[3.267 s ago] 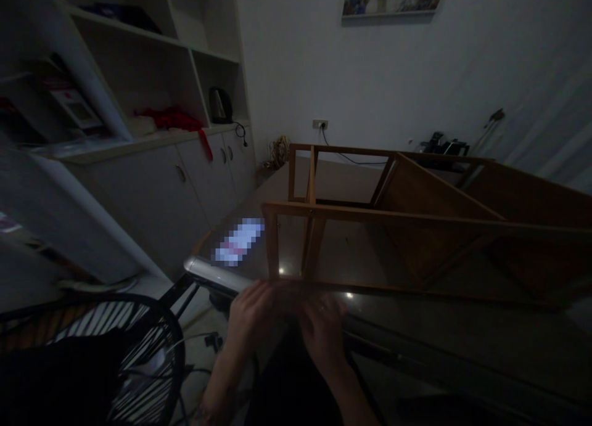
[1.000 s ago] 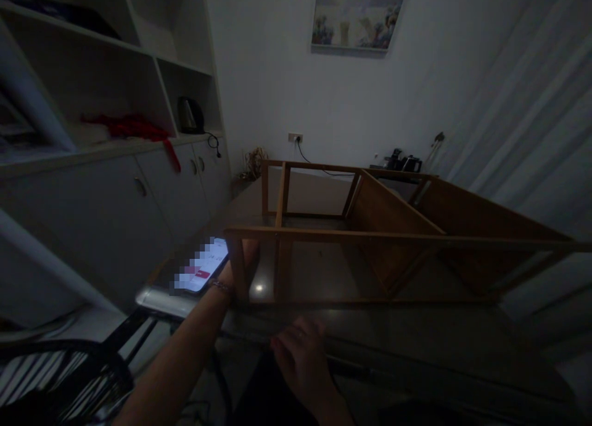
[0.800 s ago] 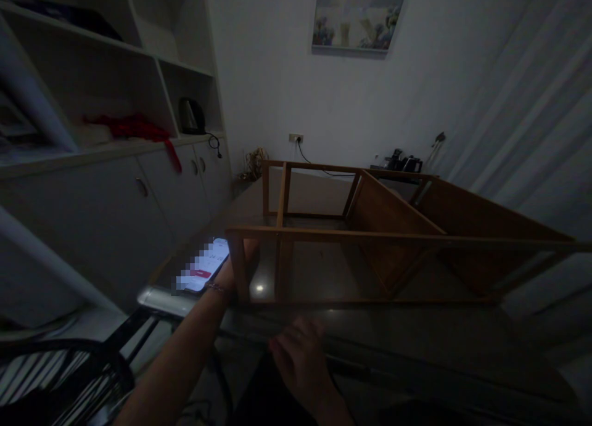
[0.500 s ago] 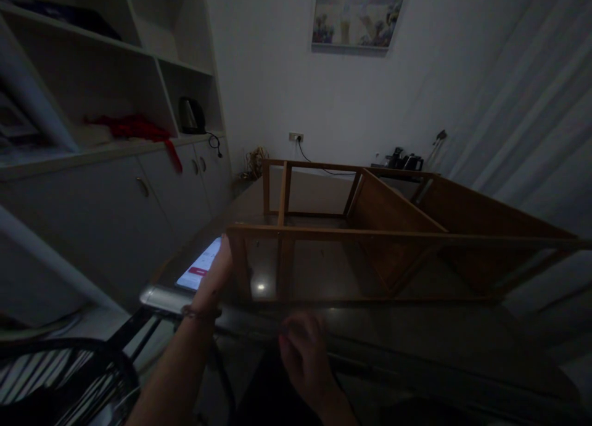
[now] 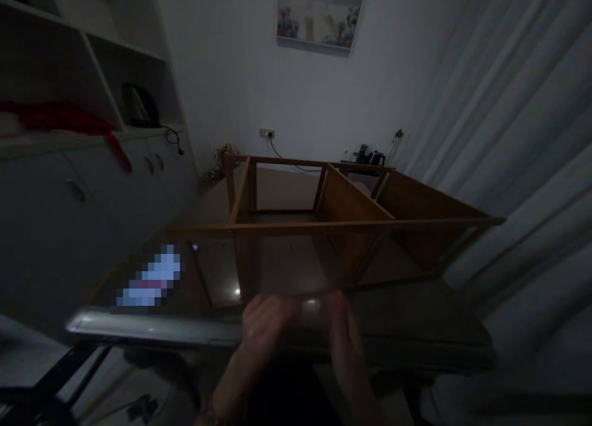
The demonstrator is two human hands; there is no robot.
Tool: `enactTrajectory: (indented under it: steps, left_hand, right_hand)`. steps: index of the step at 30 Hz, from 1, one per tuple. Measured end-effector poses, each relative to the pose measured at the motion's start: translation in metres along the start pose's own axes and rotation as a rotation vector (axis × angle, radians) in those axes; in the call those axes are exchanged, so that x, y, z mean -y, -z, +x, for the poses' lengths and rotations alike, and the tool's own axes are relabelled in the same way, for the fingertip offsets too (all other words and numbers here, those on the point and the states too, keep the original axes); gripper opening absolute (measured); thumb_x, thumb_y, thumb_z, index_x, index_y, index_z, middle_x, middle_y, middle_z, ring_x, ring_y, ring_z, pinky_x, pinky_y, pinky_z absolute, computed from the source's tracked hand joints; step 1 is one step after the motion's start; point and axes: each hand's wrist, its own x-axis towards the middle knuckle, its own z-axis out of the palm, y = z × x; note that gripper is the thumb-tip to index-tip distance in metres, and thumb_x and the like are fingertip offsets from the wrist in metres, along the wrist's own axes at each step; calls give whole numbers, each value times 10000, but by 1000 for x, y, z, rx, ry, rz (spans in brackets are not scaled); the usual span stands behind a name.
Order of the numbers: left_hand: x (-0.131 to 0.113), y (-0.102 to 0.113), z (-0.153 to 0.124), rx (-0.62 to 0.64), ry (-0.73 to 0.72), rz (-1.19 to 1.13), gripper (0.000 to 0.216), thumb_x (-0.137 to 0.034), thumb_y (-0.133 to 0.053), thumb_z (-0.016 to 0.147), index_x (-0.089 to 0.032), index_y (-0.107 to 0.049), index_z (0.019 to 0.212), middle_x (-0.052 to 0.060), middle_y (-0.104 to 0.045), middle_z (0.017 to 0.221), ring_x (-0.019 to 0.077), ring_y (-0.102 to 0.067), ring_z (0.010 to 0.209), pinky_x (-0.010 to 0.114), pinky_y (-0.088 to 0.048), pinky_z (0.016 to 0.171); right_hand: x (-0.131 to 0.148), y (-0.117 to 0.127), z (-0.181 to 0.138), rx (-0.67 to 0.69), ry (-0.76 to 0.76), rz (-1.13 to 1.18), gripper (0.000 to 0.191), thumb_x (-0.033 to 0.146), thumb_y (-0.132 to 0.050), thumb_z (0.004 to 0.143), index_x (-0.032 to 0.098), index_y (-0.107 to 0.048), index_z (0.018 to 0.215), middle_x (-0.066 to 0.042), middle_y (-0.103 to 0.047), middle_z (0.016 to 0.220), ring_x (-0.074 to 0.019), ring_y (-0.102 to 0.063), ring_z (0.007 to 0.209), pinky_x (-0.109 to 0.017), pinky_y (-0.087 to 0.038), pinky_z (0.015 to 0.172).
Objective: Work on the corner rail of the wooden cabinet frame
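A brown wooden shelf frame (image 5: 287, 228) lies on its side across the dark, glossy table (image 5: 407, 309). My left hand (image 5: 266, 327) is at the table's front edge, just in front of the frame's lower rail, with its fingers curled and blurred. My right hand (image 5: 346, 339) is a short way to the right, pointing up toward the same rail, its fingers close together and smeared. Whether either hand touches the rail or holds something small cannot be made out in the dim light. A phone (image 5: 150, 281), pixelated and lit, lies on the table to the left.
White cabinets (image 5: 115, 192) line the left side, with a kettle (image 5: 139, 105) and red cloth (image 5: 60, 118) on the shelf. A curtain (image 5: 518, 136) hangs at right. A black chair (image 5: 41, 389) stands low left, and black items (image 5: 370, 156) are at the back.
My left hand has left the frame's left end by the phone and come in beside my right hand. The right hand has risen toward the lower rail. The view has turned right.
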Motion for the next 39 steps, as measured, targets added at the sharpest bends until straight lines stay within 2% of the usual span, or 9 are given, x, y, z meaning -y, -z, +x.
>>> enactTrajectory:
  steps: [4,8,11,16,25,29,32,36,39]
  left_hand:
    - [-25,-56,9,93,42,-178,232,-193,-454,1138,-211,-635,993,-13,-794,798,134,-694,668,308,-445,681]
    - [-39,-81,20,233,48,-278,254,-176,-443,1134,-196,-687,1064,27,-816,880,170,-739,788,320,-515,801]
    - [-46,-89,31,287,33,-330,296,-211,-401,1149,-191,-692,1104,39,-815,925,183,-745,830,329,-540,829]
    - [-45,-98,46,251,-59,-349,418,-288,-289,1169,-178,-678,1064,40,-806,909,174,-726,799,332,-538,797]
    - [-28,-113,39,261,4,-482,297,-317,-462,1137,-189,-696,1006,33,-752,838,180,-649,770,321,-495,740]
    - [-22,-113,46,379,78,-483,183,-336,-580,1096,-212,-710,1130,44,-773,941,198,-671,847,325,-520,758]
    - [-12,-112,57,387,81,-444,183,-396,-689,1036,-218,-702,1075,32,-779,916,213,-687,826,342,-513,736]
    - [3,-114,79,323,172,-268,537,-608,-759,930,-232,-612,1285,106,-774,1159,316,-710,1052,444,-546,872]
    - [9,-124,104,291,166,-302,963,-762,-803,789,-214,-438,1493,205,-594,1514,392,-580,1346,542,-496,1073]
  right_hand:
    - [10,41,20,-125,53,-98,542,757,-575,951,246,-754,966,-39,-754,797,-228,-711,750,-316,-584,675]
    - [22,71,36,-70,164,-248,501,698,-557,992,240,-705,855,1,-693,680,-186,-656,640,-266,-515,580]
    - [29,84,44,-108,267,-396,526,682,-527,1014,231,-686,795,-16,-695,689,-187,-659,651,-272,-504,601]
    - [31,91,55,-136,455,-600,541,616,-465,1071,241,-666,736,-24,-672,671,-197,-641,667,-301,-462,645]
    - [30,90,64,-78,575,-668,521,565,-479,1094,245,-704,751,3,-704,686,-170,-656,657,-318,-436,719]
    - [34,97,68,-191,540,-621,525,618,-515,1062,249,-740,764,0,-710,660,-177,-637,612,-322,-449,674]
    - [37,101,72,-357,489,-569,550,677,-551,1019,242,-736,738,-13,-687,634,-189,-617,597,-319,-457,622]
    - [43,95,80,-440,483,-511,527,658,-565,1020,238,-728,746,-26,-682,653,-201,-623,649,-304,-469,608]
    - [49,87,87,-461,554,-526,471,597,-586,1035,242,-713,754,-9,-656,638,-190,-582,636,-300,-442,613]
